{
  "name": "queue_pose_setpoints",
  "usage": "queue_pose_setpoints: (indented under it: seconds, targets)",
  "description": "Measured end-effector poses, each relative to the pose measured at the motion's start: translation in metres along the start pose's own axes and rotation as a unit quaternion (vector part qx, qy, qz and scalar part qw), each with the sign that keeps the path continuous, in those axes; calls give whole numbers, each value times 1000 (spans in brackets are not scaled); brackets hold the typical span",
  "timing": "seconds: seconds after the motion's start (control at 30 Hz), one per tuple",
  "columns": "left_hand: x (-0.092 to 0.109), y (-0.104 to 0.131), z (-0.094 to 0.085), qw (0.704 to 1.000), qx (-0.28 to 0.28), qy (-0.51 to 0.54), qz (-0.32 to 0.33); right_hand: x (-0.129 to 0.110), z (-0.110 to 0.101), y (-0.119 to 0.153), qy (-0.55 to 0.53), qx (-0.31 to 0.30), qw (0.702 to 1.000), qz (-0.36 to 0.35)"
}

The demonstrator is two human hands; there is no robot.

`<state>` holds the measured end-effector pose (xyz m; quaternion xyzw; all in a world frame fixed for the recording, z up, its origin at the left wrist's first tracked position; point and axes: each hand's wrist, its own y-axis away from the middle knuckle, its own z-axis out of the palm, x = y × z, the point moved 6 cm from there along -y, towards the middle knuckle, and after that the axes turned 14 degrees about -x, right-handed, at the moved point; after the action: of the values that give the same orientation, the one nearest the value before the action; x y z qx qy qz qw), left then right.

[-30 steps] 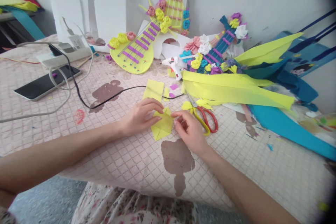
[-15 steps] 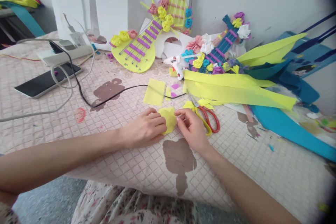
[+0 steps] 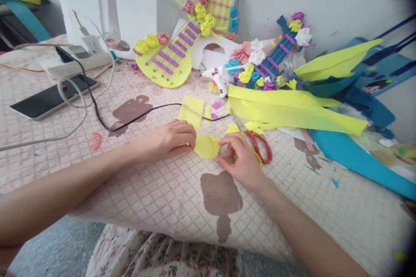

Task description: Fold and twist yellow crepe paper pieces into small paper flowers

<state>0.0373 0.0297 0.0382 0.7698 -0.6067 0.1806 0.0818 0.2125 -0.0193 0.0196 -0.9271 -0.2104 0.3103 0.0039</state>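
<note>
A small, rounded piece of yellow crepe paper (image 3: 207, 147) lies between my two hands, its right end bunched. My left hand (image 3: 175, 138) is closed on the paper's left edge, with a bit of yellow showing by the fingertips. At the opposite edge, my right hand (image 3: 242, 158) has its fingers curled against the paper. Scissors with red and yellow handles (image 3: 264, 149) lie just behind my right hand, partly covered by it. Beyond my left hand is a yellow paper rectangle (image 3: 191, 110), crossed by a black cord.
A white glue gun (image 3: 219, 81) stands behind the papers. Long yellow strips (image 3: 279, 106) and a blue strip (image 3: 354, 151) spread to the right. Paper-flower guitars (image 3: 169, 60) lean at the back. A phone (image 3: 53, 97), a power strip (image 3: 78, 62) and cables occupy the left.
My left hand has moved left and slightly away from me, drawing the yellow paper's left side outward. The paper looks wider now. My right thumb has shifted lower, apart from the index finger.
</note>
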Motion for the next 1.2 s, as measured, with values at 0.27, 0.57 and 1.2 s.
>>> queue_pose_setpoints:
  seconds: [0.27, 0.57, 1.2]
  targets:
    - [-9, 1, -6, 995, -8, 99, -10, 3, 10, -1, 40, -36, 998, -12]
    - [-10, 2, 8, 999, -34, 32, -4, -4, 14, 1, 80, -56, 994, -45]
    - [-9, 1, 14, 998, -37, 49, -29, 5, 13, 3, -9, -81, 997, 0]
